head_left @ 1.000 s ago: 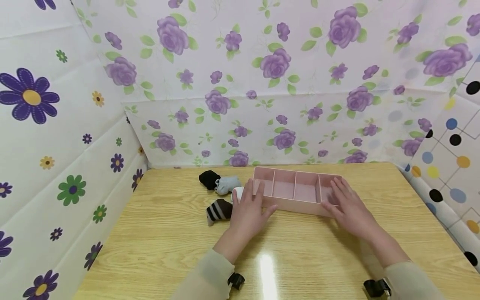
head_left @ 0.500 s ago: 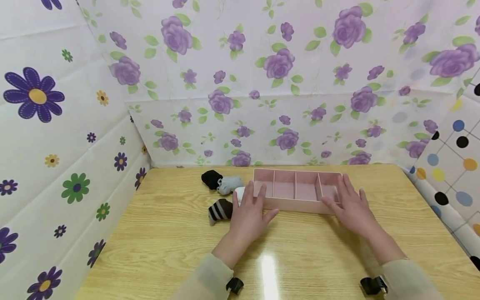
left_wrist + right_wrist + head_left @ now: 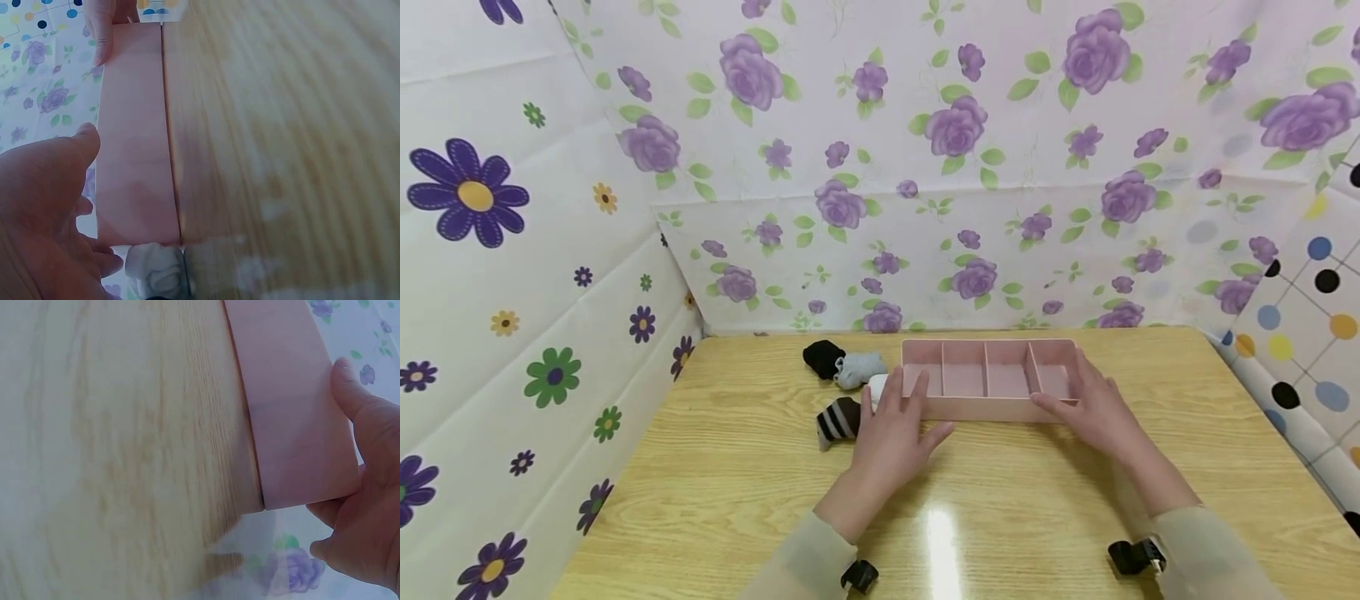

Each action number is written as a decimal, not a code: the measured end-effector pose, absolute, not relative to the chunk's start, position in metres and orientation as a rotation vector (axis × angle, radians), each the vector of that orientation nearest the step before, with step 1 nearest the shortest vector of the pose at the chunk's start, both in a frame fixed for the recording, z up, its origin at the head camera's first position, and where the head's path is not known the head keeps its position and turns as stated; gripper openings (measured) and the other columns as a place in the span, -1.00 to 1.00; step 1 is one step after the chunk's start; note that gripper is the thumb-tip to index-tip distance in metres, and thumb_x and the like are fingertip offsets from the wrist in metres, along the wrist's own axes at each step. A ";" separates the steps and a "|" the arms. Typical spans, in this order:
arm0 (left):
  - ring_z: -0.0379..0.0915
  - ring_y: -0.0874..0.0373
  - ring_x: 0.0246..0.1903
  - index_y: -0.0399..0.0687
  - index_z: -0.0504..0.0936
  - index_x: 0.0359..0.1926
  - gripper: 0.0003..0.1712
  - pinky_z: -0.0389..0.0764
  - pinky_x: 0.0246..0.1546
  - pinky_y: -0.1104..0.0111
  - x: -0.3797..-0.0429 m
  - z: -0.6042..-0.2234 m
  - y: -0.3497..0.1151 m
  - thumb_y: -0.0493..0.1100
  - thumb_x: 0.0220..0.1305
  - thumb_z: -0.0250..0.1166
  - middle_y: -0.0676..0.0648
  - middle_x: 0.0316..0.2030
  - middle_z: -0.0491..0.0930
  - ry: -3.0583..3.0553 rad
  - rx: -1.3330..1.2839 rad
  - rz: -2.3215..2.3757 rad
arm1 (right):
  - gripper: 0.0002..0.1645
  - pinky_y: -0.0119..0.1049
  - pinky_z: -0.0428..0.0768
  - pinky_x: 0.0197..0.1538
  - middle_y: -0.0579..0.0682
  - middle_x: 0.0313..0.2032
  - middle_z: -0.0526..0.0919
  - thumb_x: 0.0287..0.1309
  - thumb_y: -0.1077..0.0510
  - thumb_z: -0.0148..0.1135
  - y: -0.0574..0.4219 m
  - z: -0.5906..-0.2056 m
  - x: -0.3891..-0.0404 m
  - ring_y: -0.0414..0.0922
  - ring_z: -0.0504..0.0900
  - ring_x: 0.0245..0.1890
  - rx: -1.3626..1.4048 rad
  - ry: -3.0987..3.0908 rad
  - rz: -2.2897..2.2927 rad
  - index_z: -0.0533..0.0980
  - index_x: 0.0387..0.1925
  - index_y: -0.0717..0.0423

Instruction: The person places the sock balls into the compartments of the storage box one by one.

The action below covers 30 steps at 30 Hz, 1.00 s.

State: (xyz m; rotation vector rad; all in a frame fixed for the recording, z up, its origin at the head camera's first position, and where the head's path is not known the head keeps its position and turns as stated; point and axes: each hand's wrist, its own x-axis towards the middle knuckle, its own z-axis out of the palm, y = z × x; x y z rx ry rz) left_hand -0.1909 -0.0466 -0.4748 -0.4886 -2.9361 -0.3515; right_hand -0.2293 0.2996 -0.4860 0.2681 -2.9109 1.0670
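Observation:
A pink box [image 3: 977, 409] with several compartments stands on the table, its long side toward me. My right hand [image 3: 1103, 419] is at its right end, thumb over the front rim and the other fingers along the end wall. In the right wrist view, the thumb [image 3: 347, 387] lies at the rim. My left hand [image 3: 891, 437], fingers spread and fairly straight, is at the box's left end. Beside it are a white rolled sock [image 3: 878, 387], partly hidden by the fingers, and a brown-and-grey striped sock [image 3: 838, 421].
Behind the striped sock lie a grey rolled sock [image 3: 859, 369] and a black one [image 3: 823, 358]. The wooden table [image 3: 700, 500] ends at a flowered cloth wall [image 3: 790, 250] at the back. More patterned cloth hangs at both sides.
The box has turned a little and shifted left, so its long side runs straighter along the table. My right hand has moved left with it; the left hand stays at the box's left end.

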 end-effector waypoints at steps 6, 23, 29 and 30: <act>0.01 -0.16 0.70 0.10 0.10 0.80 0.04 -0.12 0.63 -0.35 -0.188 -0.471 -0.058 0.51 0.59 0.10 -0.25 0.72 0.11 -2.928 -0.481 -0.373 | 0.46 0.60 -0.18 0.55 0.50 0.69 -0.17 0.50 -0.36 0.36 0.294 -0.486 -0.233 0.61 -0.04 0.61 0.269 -2.907 1.146 -0.40 0.77 0.22; -0.01 -0.21 0.70 0.00 0.07 0.80 0.04 -0.04 0.60 -0.39 -0.186 -0.473 -0.091 0.41 0.61 0.18 -0.20 0.75 0.01 -2.857 -0.526 -0.483 | 0.50 0.62 0.09 0.49 0.45 0.72 -0.24 0.47 -0.43 0.35 0.287 -0.488 -0.226 0.56 -0.06 0.64 0.258 -2.919 1.229 -0.48 0.77 0.11; -0.11 -0.22 0.72 -0.04 0.03 0.81 0.15 -0.10 0.62 -0.38 -0.193 -0.461 -0.111 0.40 0.53 0.31 -0.21 0.76 -0.01 -2.845 -0.477 -0.522 | 0.52 0.63 0.08 0.48 0.47 0.71 -0.25 0.46 -0.44 0.35 0.289 -0.483 -0.222 0.59 -0.07 0.63 0.249 -2.916 1.222 -0.47 0.77 0.14; -0.13 -0.22 0.72 -0.04 0.02 0.81 0.17 -0.12 0.62 -0.38 -0.194 -0.460 -0.116 0.40 0.50 0.33 -0.21 0.76 -0.01 -2.850 -0.464 -0.523 | 0.51 0.63 0.09 0.48 0.47 0.71 -0.25 0.46 -0.43 0.35 0.289 -0.483 -0.223 0.58 -0.06 0.63 0.255 -2.912 1.226 -0.47 0.77 0.14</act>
